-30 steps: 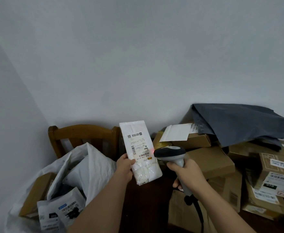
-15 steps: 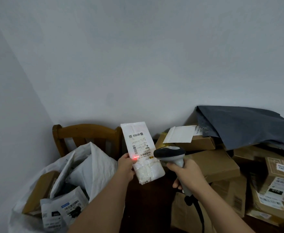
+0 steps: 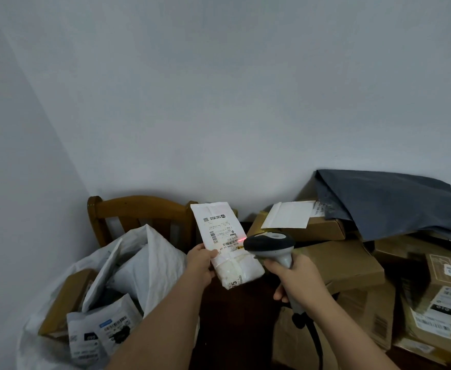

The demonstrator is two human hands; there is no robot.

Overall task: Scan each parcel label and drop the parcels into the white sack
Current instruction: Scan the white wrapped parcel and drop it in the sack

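While left hand (image 3: 199, 263) grips it, parcel (image 3: 225, 243) stands near-upright, top tilted left.

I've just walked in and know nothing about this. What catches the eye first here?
At centre, the left hand holds up a white parcel while the right hand aims a scanner at its label, where a red dot glows. A white sack gapes at lower left; cardboard boxes pile up right.

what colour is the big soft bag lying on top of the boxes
Dark grey bag, draped over the boxes at right; head view.
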